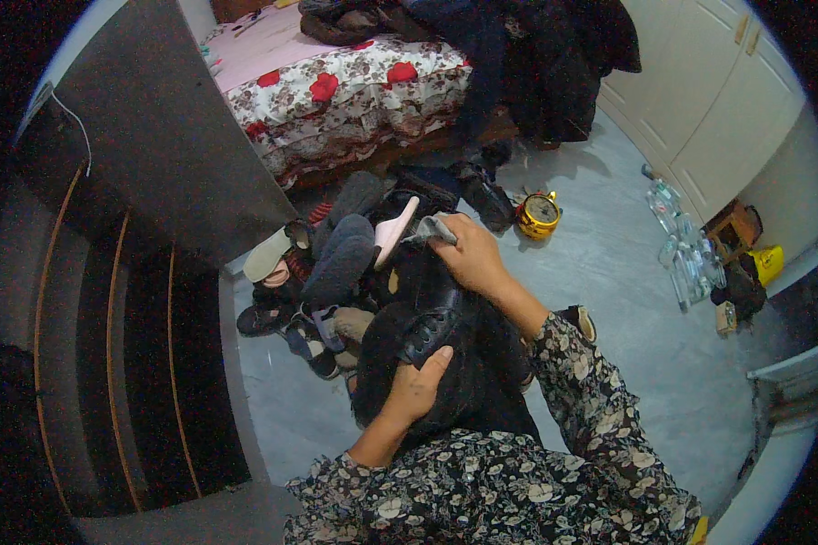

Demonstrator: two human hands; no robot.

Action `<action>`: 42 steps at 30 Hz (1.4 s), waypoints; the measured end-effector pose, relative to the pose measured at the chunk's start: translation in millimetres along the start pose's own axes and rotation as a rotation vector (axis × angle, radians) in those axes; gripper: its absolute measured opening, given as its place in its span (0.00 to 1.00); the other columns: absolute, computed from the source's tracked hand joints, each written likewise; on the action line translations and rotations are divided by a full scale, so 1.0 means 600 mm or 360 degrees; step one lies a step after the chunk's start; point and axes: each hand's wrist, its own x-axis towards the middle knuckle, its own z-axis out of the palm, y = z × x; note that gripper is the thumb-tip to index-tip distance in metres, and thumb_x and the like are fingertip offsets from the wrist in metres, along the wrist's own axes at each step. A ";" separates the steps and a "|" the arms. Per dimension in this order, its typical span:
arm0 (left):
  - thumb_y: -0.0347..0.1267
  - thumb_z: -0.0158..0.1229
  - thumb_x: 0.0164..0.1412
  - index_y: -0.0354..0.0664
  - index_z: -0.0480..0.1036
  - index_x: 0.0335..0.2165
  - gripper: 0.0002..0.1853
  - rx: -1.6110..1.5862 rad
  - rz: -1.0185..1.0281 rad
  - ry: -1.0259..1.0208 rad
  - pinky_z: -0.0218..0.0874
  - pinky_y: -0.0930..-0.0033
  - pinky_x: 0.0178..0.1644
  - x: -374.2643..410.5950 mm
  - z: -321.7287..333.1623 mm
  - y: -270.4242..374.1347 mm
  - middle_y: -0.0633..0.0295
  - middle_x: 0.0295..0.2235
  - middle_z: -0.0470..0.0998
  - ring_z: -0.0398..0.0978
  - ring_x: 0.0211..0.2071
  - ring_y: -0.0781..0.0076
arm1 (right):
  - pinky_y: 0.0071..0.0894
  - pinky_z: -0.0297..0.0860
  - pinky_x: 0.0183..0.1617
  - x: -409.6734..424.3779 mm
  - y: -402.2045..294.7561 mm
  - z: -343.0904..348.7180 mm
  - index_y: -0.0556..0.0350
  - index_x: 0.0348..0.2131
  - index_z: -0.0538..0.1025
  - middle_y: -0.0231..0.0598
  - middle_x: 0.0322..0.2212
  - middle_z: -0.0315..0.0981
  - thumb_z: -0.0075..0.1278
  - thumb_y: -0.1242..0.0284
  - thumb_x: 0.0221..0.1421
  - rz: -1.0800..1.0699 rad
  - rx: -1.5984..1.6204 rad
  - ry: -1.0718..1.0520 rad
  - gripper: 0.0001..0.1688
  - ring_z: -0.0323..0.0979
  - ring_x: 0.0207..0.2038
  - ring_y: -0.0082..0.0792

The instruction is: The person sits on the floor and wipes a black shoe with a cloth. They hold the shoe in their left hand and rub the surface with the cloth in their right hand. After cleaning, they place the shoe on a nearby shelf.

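Note:
A black leather shoe with laces lies across my lap, its heel end towards me. My left hand is closed on the end nearest me, with the thumb on top and the fingers hidden. In my right hand is a grey cloth, bunched at the far end of the shoe. A pale pink slipper stands on edge just beyond the lap, left of the cloth. Beside it are dark grey fuzzy slippers in a heap of footwear.
An empty-looking dark shelf unit is at left. Ahead stands a bed with a floral cover. A golden pot sits on the floor, with plastic bottles farther right by white cabinets. More shoes lie left of my knees.

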 end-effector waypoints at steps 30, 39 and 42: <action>0.32 0.55 0.57 0.32 0.72 0.41 0.15 0.0114 -0.0022 0.0053 0.61 0.63 0.50 -0.007 0.005 -0.001 0.53 0.41 0.75 0.72 0.42 0.59 | 0.45 0.68 0.40 0.093 -0.075 0.007 0.52 0.34 0.80 0.41 0.34 0.78 0.51 0.60 0.45 0.0188 -0.1062 -0.1046 0.19 0.76 0.38 0.43; 0.31 0.54 0.58 0.34 0.71 0.40 0.13 0.0124 0.0084 -0.0045 0.61 0.63 0.49 -0.008 0.009 0.008 0.55 0.38 0.75 0.72 0.41 0.60 | 0.53 0.58 0.49 0.036 -0.092 0.069 0.46 0.35 0.81 0.35 0.35 0.79 0.47 0.62 0.51 -0.0364 -0.1406 -0.1382 0.16 0.75 0.40 0.37; 0.31 0.53 0.58 0.33 0.71 0.40 0.13 0.0077 0.0071 -0.0025 0.61 0.63 0.49 -0.010 0.011 0.011 0.54 0.39 0.75 0.72 0.41 0.58 | 0.50 0.58 0.48 0.033 -0.089 0.068 0.47 0.32 0.81 0.35 0.33 0.79 0.49 0.62 0.48 -0.0385 -0.1427 -0.1332 0.14 0.75 0.39 0.36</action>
